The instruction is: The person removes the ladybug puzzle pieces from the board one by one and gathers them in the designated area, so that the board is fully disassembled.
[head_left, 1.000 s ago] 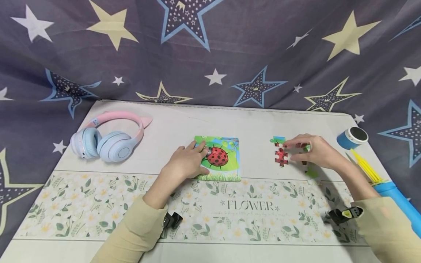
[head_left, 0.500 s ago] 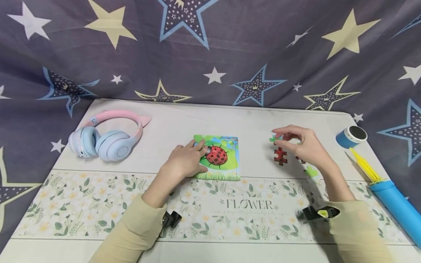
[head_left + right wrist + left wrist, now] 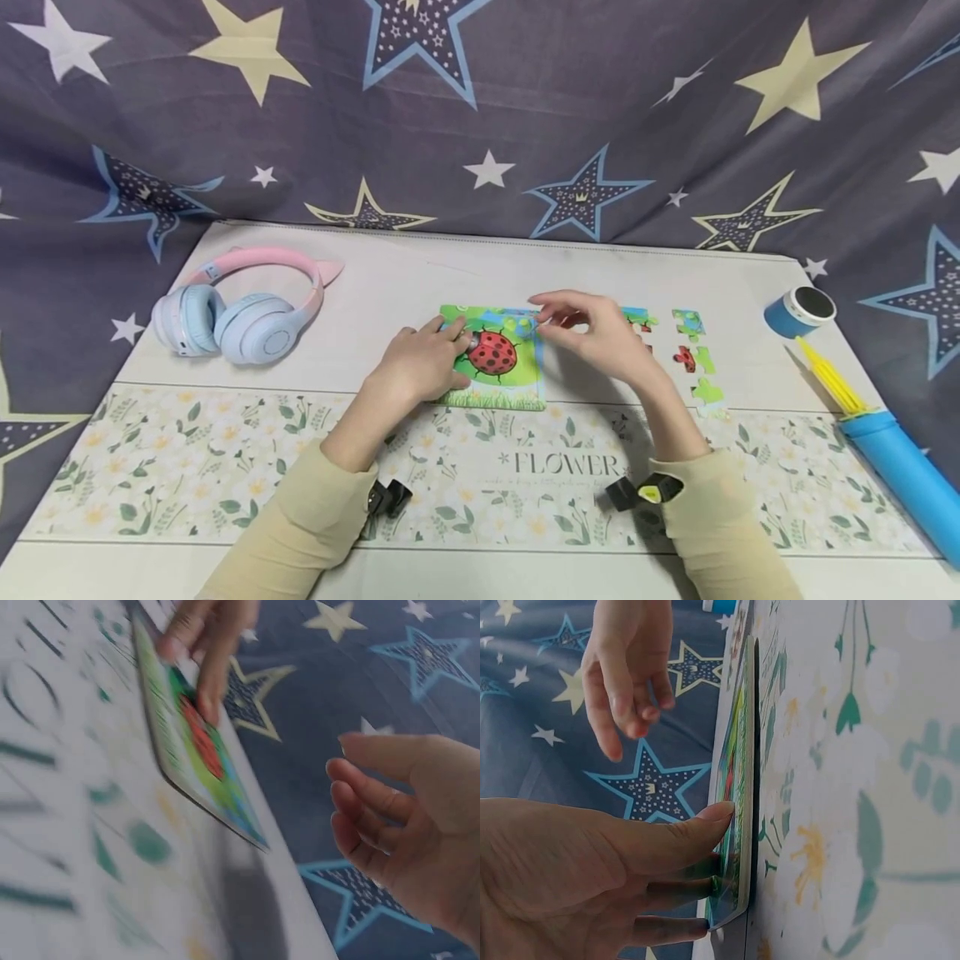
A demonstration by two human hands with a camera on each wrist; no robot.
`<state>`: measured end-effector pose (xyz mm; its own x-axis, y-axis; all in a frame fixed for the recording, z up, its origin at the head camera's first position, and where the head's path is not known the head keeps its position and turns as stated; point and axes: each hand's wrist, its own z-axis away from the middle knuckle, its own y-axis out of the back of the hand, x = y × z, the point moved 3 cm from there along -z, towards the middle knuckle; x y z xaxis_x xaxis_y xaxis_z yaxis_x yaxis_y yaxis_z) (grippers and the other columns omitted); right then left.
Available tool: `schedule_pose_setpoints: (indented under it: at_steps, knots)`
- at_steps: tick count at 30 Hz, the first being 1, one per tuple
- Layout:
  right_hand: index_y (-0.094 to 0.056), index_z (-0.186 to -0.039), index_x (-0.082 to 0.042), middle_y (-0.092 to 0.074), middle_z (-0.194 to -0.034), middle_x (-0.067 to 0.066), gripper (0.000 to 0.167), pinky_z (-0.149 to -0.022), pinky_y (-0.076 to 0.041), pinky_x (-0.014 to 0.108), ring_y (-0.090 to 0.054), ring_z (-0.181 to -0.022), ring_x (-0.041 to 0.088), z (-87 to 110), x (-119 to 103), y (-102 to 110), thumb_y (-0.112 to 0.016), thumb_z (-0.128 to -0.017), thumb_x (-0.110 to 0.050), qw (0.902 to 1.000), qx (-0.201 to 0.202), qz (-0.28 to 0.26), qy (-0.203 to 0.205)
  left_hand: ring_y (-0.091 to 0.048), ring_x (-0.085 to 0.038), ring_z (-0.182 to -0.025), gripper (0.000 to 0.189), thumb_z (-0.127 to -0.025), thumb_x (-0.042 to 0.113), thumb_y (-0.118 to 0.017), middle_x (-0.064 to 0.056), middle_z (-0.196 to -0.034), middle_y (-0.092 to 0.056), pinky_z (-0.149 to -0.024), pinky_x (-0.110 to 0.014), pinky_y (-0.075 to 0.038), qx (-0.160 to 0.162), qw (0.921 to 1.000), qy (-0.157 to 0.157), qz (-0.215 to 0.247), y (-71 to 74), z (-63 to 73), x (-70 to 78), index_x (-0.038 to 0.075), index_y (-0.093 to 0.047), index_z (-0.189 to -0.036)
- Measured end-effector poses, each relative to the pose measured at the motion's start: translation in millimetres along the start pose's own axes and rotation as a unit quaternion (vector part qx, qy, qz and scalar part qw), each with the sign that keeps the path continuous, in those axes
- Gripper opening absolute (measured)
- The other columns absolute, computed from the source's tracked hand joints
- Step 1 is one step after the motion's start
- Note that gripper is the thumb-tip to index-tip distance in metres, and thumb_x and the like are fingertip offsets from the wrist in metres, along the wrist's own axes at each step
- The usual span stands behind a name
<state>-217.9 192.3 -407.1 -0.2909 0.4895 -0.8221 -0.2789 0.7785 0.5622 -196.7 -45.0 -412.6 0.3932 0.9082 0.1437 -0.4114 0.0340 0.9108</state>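
Note:
A square ladybug picture board (image 3: 506, 379) lies flat on the table, its red beetle on a green field. My left hand (image 3: 423, 362) rests on its left side with fingers stretched; the left wrist view has the thumb (image 3: 716, 812) along the front edge. Over the board's upper right corner hovers my right hand (image 3: 592, 333), fingers loosely bent, thumb apart from them. Nothing shows between those fingers (image 3: 367, 817) in the right wrist view. Several jigsaw pieces, among them a green one (image 3: 707, 389) and a red spotted one (image 3: 684, 359), lie to the right, some partly behind the right hand.
Pink and blue headphones (image 3: 258, 325) with cat ears lie at the left. On the right are a blue and white cylinder (image 3: 799, 312) and a blue tube with yellow prongs (image 3: 896, 467). A star-patterned curtain (image 3: 480, 117) stands behind the table.
My right hand has moved left from the jigsaw pieces to the board's upper right corner, uncovering the pieces at the right. The left hand has stayed on the board.

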Motion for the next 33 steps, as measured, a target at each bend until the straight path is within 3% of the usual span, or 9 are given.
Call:
schedule_pose_setpoints:
  at_steps: [6,11,24,33]
  knots:
    - [-0.061,-0.142,-0.007,-0.075,-0.11,0.012,0.053,-0.092,-0.06,0.036,-0.071,-0.099,0.02,-0.7,-2.2,-32.2,-0.077,-0.091,-0.009,0.9968,-0.08,0.005,0.002,-0.023,-0.036,-0.16,0.073,-0.1,0.043,-0.065,-0.007,-0.173,-0.021,-0.123,-0.059,-0.034,-0.005,1.0,-0.002,-0.007,0.3,-0.3,-0.2,0.015,-0.037,-0.161]
    - [-0.058,-0.146,-0.012,-0.075,-0.111,0.008,0.064,-0.095,-0.06,0.038,-0.072,-0.104,0.021,1.2,-4.2,-49.1,-0.083,-0.088,-0.013,0.9926,-0.119,0.026,-0.003,-0.022,-0.035,-0.16,0.073,-0.1,0.045,-0.063,-0.006,-0.174,-0.02,-0.123,-0.058,-0.034,-0.005,0.9999,-0.004,-0.014,0.2,0.4,0.2,0.016,-0.036,-0.161]
    - [-0.063,-0.143,-0.015,-0.075,-0.107,0.003,0.072,-0.091,-0.06,0.033,-0.071,-0.1,0.015,1.4,-13.3,-60.9,-0.092,-0.077,-0.015,0.984,-0.124,0.127,-0.022,-0.023,-0.035,-0.16,0.07,-0.101,0.041,-0.063,-0.006,-0.173,-0.022,-0.122,-0.059,-0.035,0.001,0.9999,-0.002,-0.012,-0.1,0.1,0.0,0.016,-0.037,-0.161]
    - [-0.065,-0.14,-0.016,-0.076,-0.106,0.001,0.069,-0.086,-0.059,0.033,-0.07,-0.097,0.014,2.7,-13.8,-64.2,-0.092,-0.076,-0.014,0.9813,-0.123,0.147,-0.015,-0.023,-0.036,-0.16,0.069,-0.101,0.039,-0.064,-0.007,-0.173,-0.023,-0.122,-0.06,-0.034,0.004,1.0,-0.003,-0.005,0.5,0.5,0.6,0.015,-0.039,-0.16]
